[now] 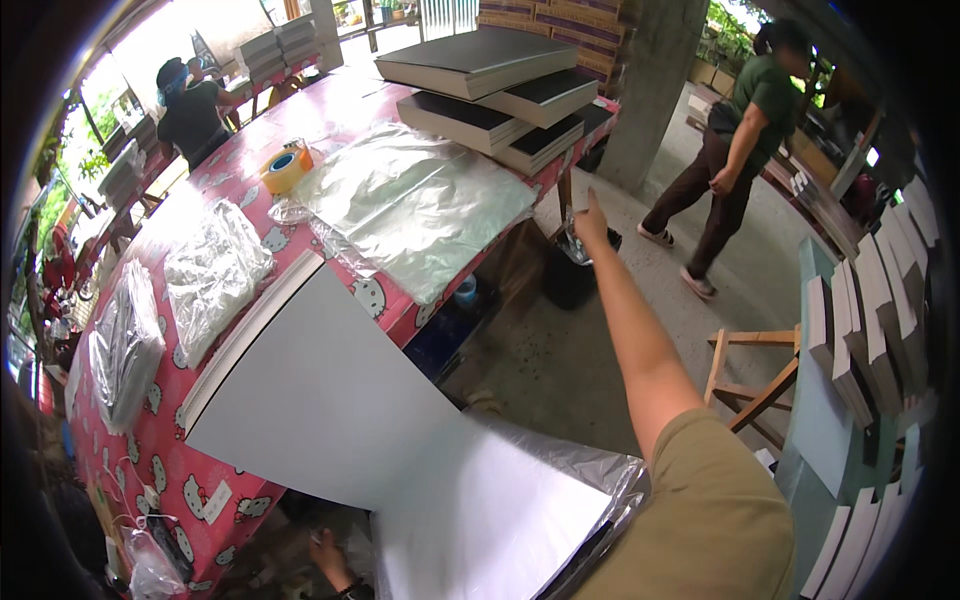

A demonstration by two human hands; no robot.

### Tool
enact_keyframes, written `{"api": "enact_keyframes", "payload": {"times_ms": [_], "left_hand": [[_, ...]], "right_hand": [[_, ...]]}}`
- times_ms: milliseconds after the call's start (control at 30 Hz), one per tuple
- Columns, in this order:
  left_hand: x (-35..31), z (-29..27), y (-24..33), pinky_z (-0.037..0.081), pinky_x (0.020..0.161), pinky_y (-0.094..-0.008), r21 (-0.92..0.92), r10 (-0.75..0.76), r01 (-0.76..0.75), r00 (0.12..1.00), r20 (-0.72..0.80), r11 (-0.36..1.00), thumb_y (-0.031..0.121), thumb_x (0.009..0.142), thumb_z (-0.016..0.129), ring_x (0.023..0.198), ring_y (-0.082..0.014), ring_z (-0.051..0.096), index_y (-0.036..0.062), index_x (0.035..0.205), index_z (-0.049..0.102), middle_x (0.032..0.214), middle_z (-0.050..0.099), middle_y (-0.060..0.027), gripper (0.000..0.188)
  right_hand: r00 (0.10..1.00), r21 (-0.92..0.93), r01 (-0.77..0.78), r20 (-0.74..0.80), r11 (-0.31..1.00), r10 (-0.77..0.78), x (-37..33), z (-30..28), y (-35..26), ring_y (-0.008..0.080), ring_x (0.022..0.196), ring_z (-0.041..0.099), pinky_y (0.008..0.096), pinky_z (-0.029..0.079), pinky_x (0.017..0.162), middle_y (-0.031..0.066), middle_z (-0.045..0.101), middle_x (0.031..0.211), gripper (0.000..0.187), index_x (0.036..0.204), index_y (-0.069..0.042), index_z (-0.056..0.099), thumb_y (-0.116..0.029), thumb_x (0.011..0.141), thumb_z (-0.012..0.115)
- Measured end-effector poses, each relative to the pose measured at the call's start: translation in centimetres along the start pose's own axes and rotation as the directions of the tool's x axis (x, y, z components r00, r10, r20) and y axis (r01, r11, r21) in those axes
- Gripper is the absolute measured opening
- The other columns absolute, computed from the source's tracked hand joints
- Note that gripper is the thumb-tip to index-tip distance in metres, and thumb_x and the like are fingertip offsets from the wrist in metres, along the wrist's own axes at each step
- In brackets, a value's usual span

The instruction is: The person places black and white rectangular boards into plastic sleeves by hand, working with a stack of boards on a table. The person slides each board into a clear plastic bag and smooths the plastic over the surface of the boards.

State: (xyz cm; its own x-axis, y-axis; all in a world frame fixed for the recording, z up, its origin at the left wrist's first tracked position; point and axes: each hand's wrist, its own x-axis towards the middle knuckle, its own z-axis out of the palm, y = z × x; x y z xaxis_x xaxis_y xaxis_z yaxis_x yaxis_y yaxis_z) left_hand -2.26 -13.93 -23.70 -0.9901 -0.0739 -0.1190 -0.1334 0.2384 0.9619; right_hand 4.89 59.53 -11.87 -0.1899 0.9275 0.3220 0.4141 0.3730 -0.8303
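Observation:
A large thick book [330, 385] lies opened, its page block on the near table edge. Its broad white inner sheet [480, 520] runs down toward me, with clear plastic film [625, 485] around the cover's outer edge. My right hand [592, 225] is stretched far forward past the table's right side, one finger extended. Below it stands a dark bin [570, 275] with shiny clear plastic at the rim, close to my fingers. Low at the near table edge, left of the white sheet, my left hand [328, 560] is partly in shadow, its fingers seemingly loosely apart.
On the pink patterned table [400, 325] lie clear plastic sheets [410, 200], plastic bundles [215, 265] and a tape roll [285, 170]. Thick dark-covered books [480, 60] are stacked at the back. Book rows [850, 340] line the right. One person [740, 140] walks; another [190, 115] is far left.

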Motion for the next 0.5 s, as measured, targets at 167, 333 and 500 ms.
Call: {"api": "enact_keyframes", "payload": {"times_ms": [167,333,500], "left_hand": [[-1.4,1.0,6.6,0.021,0.042,-0.0183,-0.098,-0.107,0.102,0.993,-0.048,0.990,0.030,0.086,0.047,0.047,-0.0034,0.029,0.0045,0.083,0.054,0.059,0.037,0.0045,0.026],[-1.8,1.9,13.9,0.024,0.045,-0.0190,0.172,0.295,-0.287,0.955,-0.018,0.942,0.030,0.089,0.038,0.050,-0.0047,0.031,0.0033,0.086,0.056,0.057,0.037,0.0036,0.032],[-0.9,1.0,18.8,0.036,0.058,-0.0264,-0.233,0.411,-0.344,0.822,0.394,0.910,0.032,0.088,0.039,0.062,-0.0127,0.043,0.0024,0.110,0.046,0.080,0.048,-0.0028,0.038]], "right_hand": [[0.983,-0.285,-0.032,0.164,0.958,0.081,5.7,-2.2,-2.2,0.0402,0.095,0.051,0.0421,0.040,0.079,0.0287,0.052,0.100,0.067,0.133,-0.014,0.019,-0.005,0.071,0.041],[0.997,-0.332,0.080,0.037,0.940,-0.072,6.3,-3.4,-1.9,0.0406,0.096,0.050,0.0439,0.040,0.080,0.0260,0.052,0.104,0.061,0.131,-0.011,0.022,-0.017,0.076,0.046],[0.717,0.089,0.399,0.590,0.913,-0.371,-1.1,2.5,-6.6,0.0198,0.066,0.056,0.0314,0.045,0.059,0.0143,0.061,0.077,0.026,0.086,0.000,0.059,-0.019,0.069,0.059]]}}
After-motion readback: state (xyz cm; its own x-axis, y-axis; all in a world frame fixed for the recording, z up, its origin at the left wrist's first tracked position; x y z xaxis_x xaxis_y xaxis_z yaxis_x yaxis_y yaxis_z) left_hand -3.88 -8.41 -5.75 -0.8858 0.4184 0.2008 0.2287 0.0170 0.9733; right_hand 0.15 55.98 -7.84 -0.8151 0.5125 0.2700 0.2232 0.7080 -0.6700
